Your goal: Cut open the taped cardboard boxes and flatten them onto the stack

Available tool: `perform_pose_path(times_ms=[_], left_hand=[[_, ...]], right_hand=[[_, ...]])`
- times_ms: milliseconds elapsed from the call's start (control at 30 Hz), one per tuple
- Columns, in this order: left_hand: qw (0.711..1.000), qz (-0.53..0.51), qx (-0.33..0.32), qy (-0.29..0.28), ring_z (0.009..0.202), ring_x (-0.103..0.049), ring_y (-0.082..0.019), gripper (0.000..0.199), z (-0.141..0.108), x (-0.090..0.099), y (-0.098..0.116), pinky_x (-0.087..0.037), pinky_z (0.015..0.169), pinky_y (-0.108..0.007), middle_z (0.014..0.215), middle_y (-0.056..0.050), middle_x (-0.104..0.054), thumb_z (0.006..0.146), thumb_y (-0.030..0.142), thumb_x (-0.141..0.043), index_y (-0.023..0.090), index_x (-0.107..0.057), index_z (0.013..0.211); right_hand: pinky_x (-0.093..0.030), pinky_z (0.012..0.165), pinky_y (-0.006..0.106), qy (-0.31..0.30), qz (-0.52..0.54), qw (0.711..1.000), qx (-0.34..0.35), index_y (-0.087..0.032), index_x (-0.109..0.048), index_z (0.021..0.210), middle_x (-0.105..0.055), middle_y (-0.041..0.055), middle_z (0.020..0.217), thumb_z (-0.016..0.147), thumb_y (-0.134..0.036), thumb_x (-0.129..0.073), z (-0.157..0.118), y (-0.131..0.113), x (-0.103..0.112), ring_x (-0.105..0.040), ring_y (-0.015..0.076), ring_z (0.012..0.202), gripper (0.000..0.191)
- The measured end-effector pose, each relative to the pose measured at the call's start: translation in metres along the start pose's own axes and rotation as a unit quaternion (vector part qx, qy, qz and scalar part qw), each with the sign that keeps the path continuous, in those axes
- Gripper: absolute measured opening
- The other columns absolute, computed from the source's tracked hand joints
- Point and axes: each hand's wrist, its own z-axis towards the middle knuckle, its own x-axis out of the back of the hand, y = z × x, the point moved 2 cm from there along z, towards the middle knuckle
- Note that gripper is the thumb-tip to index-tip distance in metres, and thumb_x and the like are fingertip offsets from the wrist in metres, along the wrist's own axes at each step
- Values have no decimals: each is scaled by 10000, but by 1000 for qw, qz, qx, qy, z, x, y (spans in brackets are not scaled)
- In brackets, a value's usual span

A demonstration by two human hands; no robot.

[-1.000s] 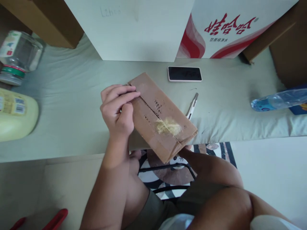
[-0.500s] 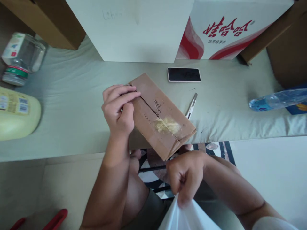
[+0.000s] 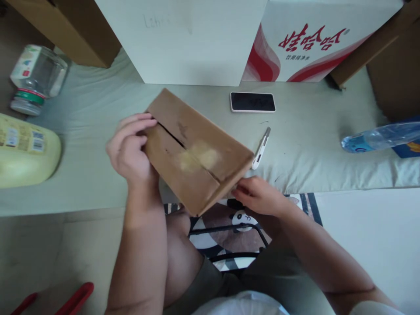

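A flat brown cardboard box (image 3: 197,127) is held tilted above the front edge of the cloth-covered surface. Its top has a dark slit along a seam and a yellowish, rough patch; motion blurs the details. My left hand (image 3: 129,148) is closed around the box's left end, thumb on the near side and fingers over the top. At the lower right end, my right hand (image 3: 260,194) has its fingers curled against the box's edge, the tips partly hidden under it. A white utility knife (image 3: 261,148) lies just right of the box.
A phone (image 3: 252,102) lies behind the knife. White cartons (image 3: 197,48) stand at the back. On the left are a clear jar (image 3: 42,72) and a pale yellow bottle (image 3: 29,151). A plastic water bottle (image 3: 374,136) lies to the right. Below is a panda-patterned mat (image 3: 243,218).
My right hand has let go of the white cloth at my front and risen to the box's lower right end. My left hand has shifted left with the box, which has turned somewhat.
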Motion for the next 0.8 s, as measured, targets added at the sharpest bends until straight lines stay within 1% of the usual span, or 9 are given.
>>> perform_pose_path(times_ms=[67, 133, 233, 300, 367, 467, 567, 700, 800], left_hand=[[997, -11, 22, 73, 1030, -762, -266, 323, 2, 5, -8, -578, 1041, -518, 941, -24, -838, 691, 159, -487, 238, -783, 793], [994, -26, 35, 96, 1070, -745, -266, 322, 0, 5, -18, -572, 1047, -509, 964, -33, -818, 725, 170, -464, 227, -766, 823], [996, -28, 30, 83, 1100, -704, -238, 355, -5, 1, -36, -580, 1009, -467, 1079, -28, -742, 784, 249, -490, 254, -692, 1076], [993, -24, 11, 113, 1022, -658, -192, 569, -8, -3, -48, -575, 943, -432, 1193, -16, -637, 784, 339, -576, 342, -523, 1350], [994, -39, 23, 100, 952, -626, -162, 671, -11, -8, -55, -566, 920, -420, 1237, -17, -575, 787, 405, -633, 395, -436, 1429], [995, -53, 60, 58, 1062, -639, -192, 688, -15, -14, -49, -570, 970, -426, 1326, -44, -582, 813, 463, -671, 391, -439, 1456], [985, -105, 133, -9, 1273, -644, -262, 641, -16, -15, -29, -568, 1070, -446, 1434, -68, -641, 810, 515, -668, 330, -523, 1407], [905, -198, 297, -230, 1341, -688, -348, 607, -17, -18, -1, -615, 1016, -495, 1406, -116, -747, 946, 709, -393, 267, -689, 1237], [867, -224, 345, -282, 1251, -738, -399, 634, -20, -23, 13, -640, 961, -534, 1104, -153, -805, 940, 789, -428, 242, -728, 1051]], right_hand=[[-608, 754, 339, 35, 85, 996, -9, -182, -649, 1309, -797, 129, 1085, 998, -393, -574, 2, -1, 2, -760, 220, 853, 384], [-650, 870, 367, 73, 187, 979, 35, -203, -511, 1503, -722, 175, 1382, 988, -485, -588, 6, -3, 1, -766, 250, 1093, 592], [-654, 1006, 428, 123, 303, 943, 65, -276, -409, 1575, -572, 168, 1595, 967, -613, -601, 16, -2, -4, -680, 280, 1320, 721], [-664, 1001, 463, 163, 355, 919, 47, -313, -336, 1601, -489, 160, 1668, 979, -652, -554, 21, 0, -6, -652, 294, 1372, 741], [-674, 973, 479, 192, 388, 900, 41, -333, -256, 1628, -442, 165, 1706, 985, -686, -498, 25, -1, -6, -634, 315, 1413, 772], [-667, 983, 483, 233, 402, 884, 52, -341, -201, 1643, -518, 171, 1640, 955, -727, -494, 27, -1, -3, -618, 333, 1446, 842], [-617, 1095, 520, 287, 350, 889, 75, -335, -263, 1621, -572, 161, 1571, 945, -741, -491, 24, 4, 0, -588, 339, 1478, 821], [-450, 1292, 600, 374, 201, 899, 109, -336, -386, 1601, -513, 140, 1653, 963, -789, -448, 15, 8, 2, -463, 358, 1603, 785], [-339, 1356, 663, 377, 151, 899, 165, -346, -554, 1494, -479, 99, 1711, 990, -755, -456, 7, 3, 2, -338, 385, 1691, 656]])
